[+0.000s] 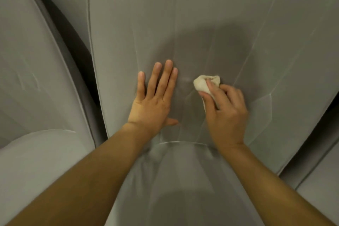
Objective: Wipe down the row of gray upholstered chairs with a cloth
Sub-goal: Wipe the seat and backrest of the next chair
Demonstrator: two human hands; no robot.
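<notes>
Head view, close on the middle chair point(201, 14), gray fabric, backrest fills most of the frame. Left hand point(152, 101) lies flat on the backrest, lower centre, nearer its left edge: fingers straight and close together, thumb out to the side, palm against the fabric, holding nothing. Right hand point(225, 113) is just beside it, toward the backrest's right side, fingers and thumb curled round a cream cloth point(203, 83). The cloth is bunched into a wad; its front end sticks out past the fingertips and touches the backrest, between the two hands, a little above the seam where the backrest meets the seat point(183, 180). Creases in the fabric fan out around both hands, and a soft shadow sits on the backrest above the right hand. Both forearms are bare and come in from the bottom corners. A second gray chair point(27, 69) is on the left, with a dark gap point(73, 42) between the two. Part of a third chair point(321, 198) shows at the lower right edge.
</notes>
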